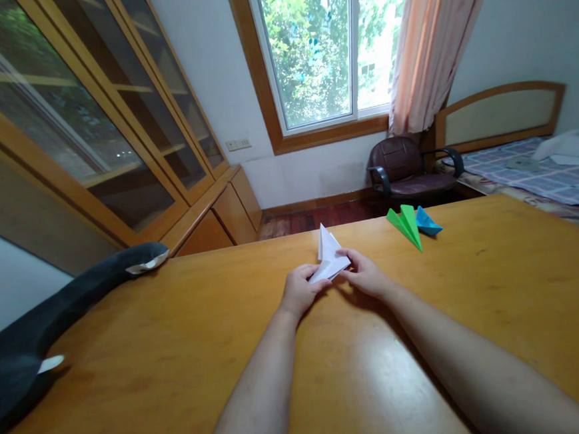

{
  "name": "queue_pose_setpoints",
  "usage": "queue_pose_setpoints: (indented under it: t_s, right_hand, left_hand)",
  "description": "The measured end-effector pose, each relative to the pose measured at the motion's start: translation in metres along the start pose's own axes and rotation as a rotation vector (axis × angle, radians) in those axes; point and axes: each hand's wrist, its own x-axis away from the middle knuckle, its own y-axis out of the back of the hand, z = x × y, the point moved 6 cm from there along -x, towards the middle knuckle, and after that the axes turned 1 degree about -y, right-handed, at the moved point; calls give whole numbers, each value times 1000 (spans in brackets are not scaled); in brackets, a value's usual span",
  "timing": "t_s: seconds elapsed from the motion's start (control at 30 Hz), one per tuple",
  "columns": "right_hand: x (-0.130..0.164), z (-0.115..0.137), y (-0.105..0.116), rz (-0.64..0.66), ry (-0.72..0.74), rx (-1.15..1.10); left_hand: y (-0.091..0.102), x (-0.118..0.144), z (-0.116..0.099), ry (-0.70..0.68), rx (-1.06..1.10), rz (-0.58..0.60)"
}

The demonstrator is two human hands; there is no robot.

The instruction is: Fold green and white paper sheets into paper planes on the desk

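Observation:
A folded white sheet of paper is held between my two hands, just above the table top. One pointed flap of it stands up toward the window. My left hand grips its lower left corner, thumb along the near edge. On the other side, my right hand pinches the right end between thumb and fingers. Some of the fingertips are hidden behind the paper.
To the right on the wooden table lie a green paper plane and a blue folded paper piece. A dark, long-necked object rests at the left edge. An armchair stands beyond the table.

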Motion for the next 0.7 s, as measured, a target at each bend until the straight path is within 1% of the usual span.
queue_pose_setpoints:
  t_s: [0.17, 0.33, 0.53, 0.7]
  right_hand:
    - [-1, 6, -2, 0, 86, 36]
    - [-1, 16, -3, -38, 133, 191]
    - [-1, 24, -2, -70, 132, 427]
    - [1, 36, -2, -72, 147, 639]
  left_hand:
    - [1, 3, -9, -92, -121, -15]
    - [2, 5, -14, -167, -247, -85]
    - [-1, 5, -13, -178, -392, -84]
    - [1, 5, -12, -159, -394, -106]
